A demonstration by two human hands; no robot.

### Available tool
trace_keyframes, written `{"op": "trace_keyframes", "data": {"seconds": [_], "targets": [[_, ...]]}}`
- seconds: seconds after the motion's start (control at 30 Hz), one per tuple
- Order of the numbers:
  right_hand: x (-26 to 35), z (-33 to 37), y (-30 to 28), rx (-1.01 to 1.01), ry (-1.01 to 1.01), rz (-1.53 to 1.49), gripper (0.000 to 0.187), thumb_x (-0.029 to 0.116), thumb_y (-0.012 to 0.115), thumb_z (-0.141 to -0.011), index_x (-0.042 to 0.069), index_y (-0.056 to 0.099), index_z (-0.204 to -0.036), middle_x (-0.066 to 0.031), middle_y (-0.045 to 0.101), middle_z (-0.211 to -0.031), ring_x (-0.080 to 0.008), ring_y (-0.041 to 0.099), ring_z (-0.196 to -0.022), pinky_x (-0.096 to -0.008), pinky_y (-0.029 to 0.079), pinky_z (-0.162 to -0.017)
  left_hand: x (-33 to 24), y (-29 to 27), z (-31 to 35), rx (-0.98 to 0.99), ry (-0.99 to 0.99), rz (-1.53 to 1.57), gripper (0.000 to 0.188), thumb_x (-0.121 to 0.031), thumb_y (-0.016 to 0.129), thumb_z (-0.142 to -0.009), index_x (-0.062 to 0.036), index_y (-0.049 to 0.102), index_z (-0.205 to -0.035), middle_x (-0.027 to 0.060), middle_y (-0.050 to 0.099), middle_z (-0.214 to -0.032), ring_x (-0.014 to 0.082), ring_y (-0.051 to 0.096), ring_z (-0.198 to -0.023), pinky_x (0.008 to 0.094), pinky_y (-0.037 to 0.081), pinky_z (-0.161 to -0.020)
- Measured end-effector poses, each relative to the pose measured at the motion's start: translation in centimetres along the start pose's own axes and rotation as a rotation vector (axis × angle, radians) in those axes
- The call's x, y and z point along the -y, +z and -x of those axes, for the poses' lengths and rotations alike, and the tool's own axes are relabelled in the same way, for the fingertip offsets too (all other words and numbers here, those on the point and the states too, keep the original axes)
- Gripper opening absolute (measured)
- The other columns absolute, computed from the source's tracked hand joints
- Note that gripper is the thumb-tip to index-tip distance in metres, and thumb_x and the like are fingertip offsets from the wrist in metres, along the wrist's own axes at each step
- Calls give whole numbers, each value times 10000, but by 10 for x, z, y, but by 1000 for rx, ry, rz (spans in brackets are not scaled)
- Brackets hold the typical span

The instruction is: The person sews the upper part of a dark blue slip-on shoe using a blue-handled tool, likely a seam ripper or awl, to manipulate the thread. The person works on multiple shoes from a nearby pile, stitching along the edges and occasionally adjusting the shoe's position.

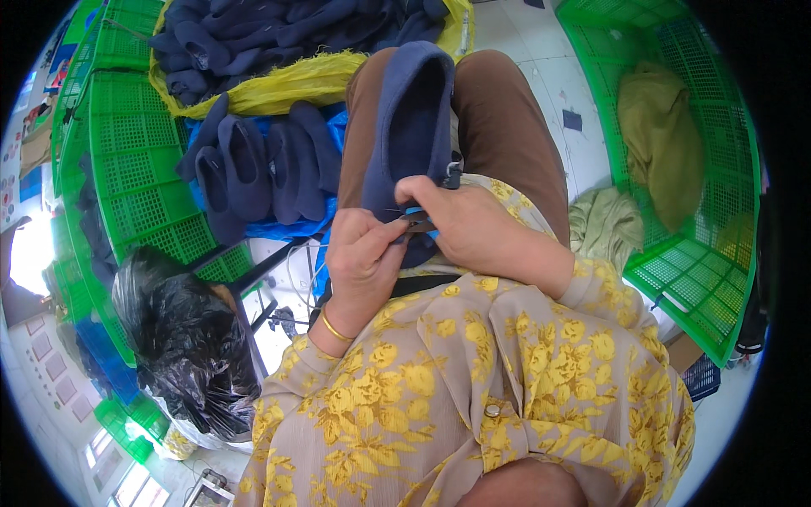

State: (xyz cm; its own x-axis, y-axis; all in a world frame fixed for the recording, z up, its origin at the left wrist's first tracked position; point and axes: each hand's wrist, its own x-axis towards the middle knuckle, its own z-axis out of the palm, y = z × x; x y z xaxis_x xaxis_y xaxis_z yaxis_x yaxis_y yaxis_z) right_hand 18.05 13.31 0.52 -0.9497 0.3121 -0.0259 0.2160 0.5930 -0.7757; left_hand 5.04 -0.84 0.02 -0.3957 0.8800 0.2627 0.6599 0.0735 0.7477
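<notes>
A navy felt slipper (pixel 411 127) rests lengthwise over my lap, its opening facing up. My left hand (pixel 363 253), with a gold bangle at the wrist, is closed at the slipper's near end, thumb and finger pinched against it. Whether a thread is in that pinch is too small to tell. In my right hand (pixel 465 218) is a small pair of dark-bladed scissors (pixel 417 224) with a bit of blue showing. The blades lie right at my left fingertips. My right fingers are closed and partly hide the scissors' handles. A small metal and black piece (pixel 454 173) sits beside the slipper.
Several more navy slippers (pixel 245 165) stand on blue plastic at the left. Beyond them a yellow sack (pixel 287 83) holds a heap of slippers. Green crates (pixel 139 160) flank me; the right one holds an olive cloth (pixel 663 144). A black plastic bag (pixel 182 329) bulges at the near left.
</notes>
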Motion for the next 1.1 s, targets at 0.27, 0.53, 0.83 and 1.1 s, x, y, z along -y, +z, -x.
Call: {"op": "trace_keyframes", "data": {"seconds": [0.27, 0.53, 0.83, 1.1], "targets": [[1, -27, -31, 231, -17, 74, 166, 130, 579, -844, 138, 618, -1005, -139, 651, -820, -349, 653, -765, -463, 497, -666, -3, 3, 3, -63, 28, -15, 236, 52, 760, -635, -39, 701, -845, 66, 585, -799, 249, 551, -754, 338, 438, -628], [18, -33, -28, -204, -10, -766, 154, 5, 560, -908, 105, 591, -1021, -17, 583, -813, -131, 555, -662, -279, 426, -577, -2, 3, 1, -20, -11, 10, 239, 49, 745, -653, -40, 696, -870, 78, 587, -806, 265, 554, -773, 343, 445, -651], [14, -17, -83, 7, -176, -1638, 156, 244, 489, -1020, 105, 559, -1027, 52, 359, -583, -44, 298, -476, -231, 253, -442, 1, 1, 0, 14, -4, 2, 237, 31, 767, -680, -51, 695, -890, 70, 588, -825, 228, 556, -788, 310, 433, -661], [9, 10, -49, -40, 7, -287, 186, -7, 625, -819, 41, 641, -998, -79, 669, -810, -240, 641, -713, -306, 499, -665, -2, -1, -3, 13, -31, 24, 237, 34, 752, -673, -37, 674, -885, 91, 595, -831, 272, 561, -817, 347, 448, -682]]}}
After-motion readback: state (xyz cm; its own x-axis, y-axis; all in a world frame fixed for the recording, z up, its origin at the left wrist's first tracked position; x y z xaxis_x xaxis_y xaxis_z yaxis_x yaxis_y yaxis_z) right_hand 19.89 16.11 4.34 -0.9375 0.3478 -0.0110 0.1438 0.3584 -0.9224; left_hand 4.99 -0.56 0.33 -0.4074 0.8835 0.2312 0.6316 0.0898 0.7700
